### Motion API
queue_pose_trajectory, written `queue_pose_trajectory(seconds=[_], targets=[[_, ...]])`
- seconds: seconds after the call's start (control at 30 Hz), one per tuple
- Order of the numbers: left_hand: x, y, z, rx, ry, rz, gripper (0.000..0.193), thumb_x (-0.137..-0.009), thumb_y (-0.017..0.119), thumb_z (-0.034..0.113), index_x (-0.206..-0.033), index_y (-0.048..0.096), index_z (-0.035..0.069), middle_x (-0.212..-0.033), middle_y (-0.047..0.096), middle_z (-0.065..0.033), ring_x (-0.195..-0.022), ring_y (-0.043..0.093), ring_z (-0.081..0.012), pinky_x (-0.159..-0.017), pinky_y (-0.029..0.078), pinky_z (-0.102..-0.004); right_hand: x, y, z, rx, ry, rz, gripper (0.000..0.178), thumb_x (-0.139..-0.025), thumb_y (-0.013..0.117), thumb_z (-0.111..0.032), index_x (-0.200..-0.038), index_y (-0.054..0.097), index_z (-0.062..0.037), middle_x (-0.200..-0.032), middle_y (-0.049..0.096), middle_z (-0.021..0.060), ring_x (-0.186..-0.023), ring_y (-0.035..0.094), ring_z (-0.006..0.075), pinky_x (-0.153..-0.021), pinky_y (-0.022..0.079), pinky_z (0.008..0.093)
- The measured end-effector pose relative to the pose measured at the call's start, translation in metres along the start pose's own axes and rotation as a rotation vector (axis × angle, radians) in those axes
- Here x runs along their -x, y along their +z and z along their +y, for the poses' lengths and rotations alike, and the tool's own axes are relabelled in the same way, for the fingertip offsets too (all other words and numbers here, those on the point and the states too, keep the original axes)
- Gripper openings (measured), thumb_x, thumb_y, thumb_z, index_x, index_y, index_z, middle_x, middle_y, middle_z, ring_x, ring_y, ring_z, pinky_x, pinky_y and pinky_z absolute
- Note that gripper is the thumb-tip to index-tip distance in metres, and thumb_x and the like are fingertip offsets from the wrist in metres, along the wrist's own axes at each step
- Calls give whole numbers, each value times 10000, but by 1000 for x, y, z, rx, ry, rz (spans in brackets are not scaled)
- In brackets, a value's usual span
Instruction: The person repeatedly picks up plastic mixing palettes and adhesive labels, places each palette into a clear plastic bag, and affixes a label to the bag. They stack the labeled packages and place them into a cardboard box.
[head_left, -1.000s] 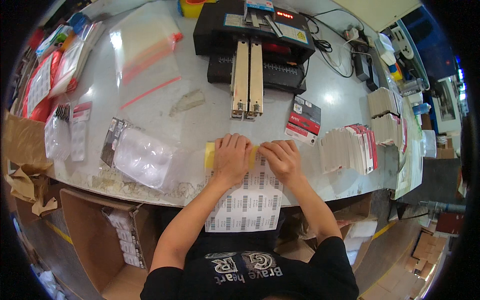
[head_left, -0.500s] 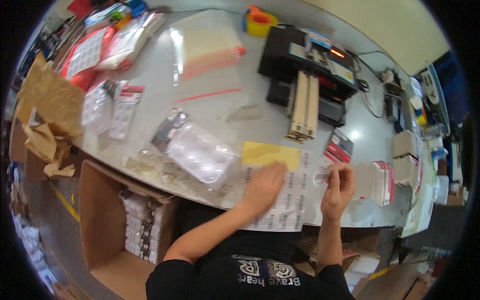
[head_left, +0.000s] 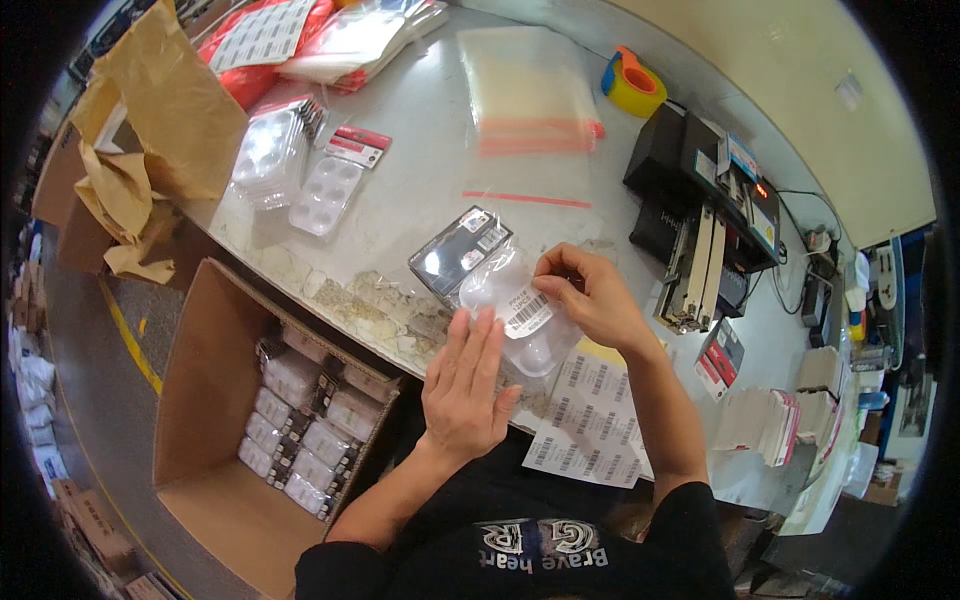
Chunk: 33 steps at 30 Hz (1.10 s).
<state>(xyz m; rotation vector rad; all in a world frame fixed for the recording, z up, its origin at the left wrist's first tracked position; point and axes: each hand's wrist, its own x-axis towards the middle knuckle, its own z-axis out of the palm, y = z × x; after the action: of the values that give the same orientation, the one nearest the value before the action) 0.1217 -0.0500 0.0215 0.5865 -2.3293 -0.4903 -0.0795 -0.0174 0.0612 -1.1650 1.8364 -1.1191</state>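
Observation:
A clear plastic blister pack (head_left: 536, 352) with round bulges and a dark card top (head_left: 460, 258) lies near the table's front edge, seemingly inside a clear bag. My left hand (head_left: 465, 388) rests at its near left side, fingers stretched out and flat, gripping nothing. Over the pack's right side, my right hand (head_left: 598, 298) pinches the edge of a white barcode label (head_left: 526, 312). The label lies on or just above the pack; which of these I cannot tell. Below my right forearm, a sheet of barcode labels (head_left: 588, 425) hangs partly over the table edge.
An open carton (head_left: 215, 425) with several packed blisters stands below left. Further left are stacked blister packs (head_left: 268, 155) and torn brown paper (head_left: 170, 110). Clear bags (head_left: 525, 90) lie at the back, beside yellow tape (head_left: 635, 90). A black machine (head_left: 668, 150) and card stacks (head_left: 755, 425) occupy the right.
Both hands have moved left from the label sheet to the blister pack. A label is now pinched in my right hand over the pack. The whole view has shifted and turned.

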Motion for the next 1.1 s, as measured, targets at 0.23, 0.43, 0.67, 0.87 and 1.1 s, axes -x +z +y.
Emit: queue_pose_trajectory(seconds=[0.23, 0.43, 0.67, 0.87, 1.1], targets=[[-1, 10, 3, -48, 27, -129, 479, -955, 421, 311, -1318, 457, 1, -1386, 447, -144, -1302, 401, -302, -1016, 287, -364, 6, 3, 11, 92, -76, 91, 99, -836, 604, -67, -883, 568, 13, -771, 611, 91, -673, 559, 157, -635, 450, 273], [20, 11, -1, -91, 50, -109, 356, -924, 490, 261, -1209, 538, 53, -1381, 460, -117, -1291, 422, -262, -1007, 274, -362, 15, 24, 15, 498, -88, 356, 214, -876, 558, -150, -1024, 528, 1, -960, 584, 183, -883, 577, 323, -769, 456, 392], [5, 9, -19, 827, -885, -92, 512, -900, 550, 439, -1106, 474, -24, -988, 558, -198, -953, 553, -339, -839, 435, -402, 33, 23, 32, 282, -13, 161, 373, -939, 429, -205, -1241, 512, -3, -1209, 538, 243, -1085, 541, 384, -908, 422, 397], [38, -31, -20, 915, -624, 245, 908, -654, 826, 390, -1263, 307, -38, -1184, 471, -167, -1104, 483, -245, -974, 377, -356, 105, 110, -5, 640, -746, 284, 450, -851, 535, -110, -1293, 492, -37, -1347, 474, 200, -1282, 423, 346, -1002, 272, 472], [182, -161, -164, 164, -1062, 597, 816, -622, 837, 346, -1182, 374, -27, -1080, 529, -160, -965, 543, -237, -842, 454, -357, 67, 160, -21, 368, -589, -64, 574, -754, 614, 30, -1301, 465, -56, -1289, 541, 120, -1169, 518, 239, -946, 309, 416]])
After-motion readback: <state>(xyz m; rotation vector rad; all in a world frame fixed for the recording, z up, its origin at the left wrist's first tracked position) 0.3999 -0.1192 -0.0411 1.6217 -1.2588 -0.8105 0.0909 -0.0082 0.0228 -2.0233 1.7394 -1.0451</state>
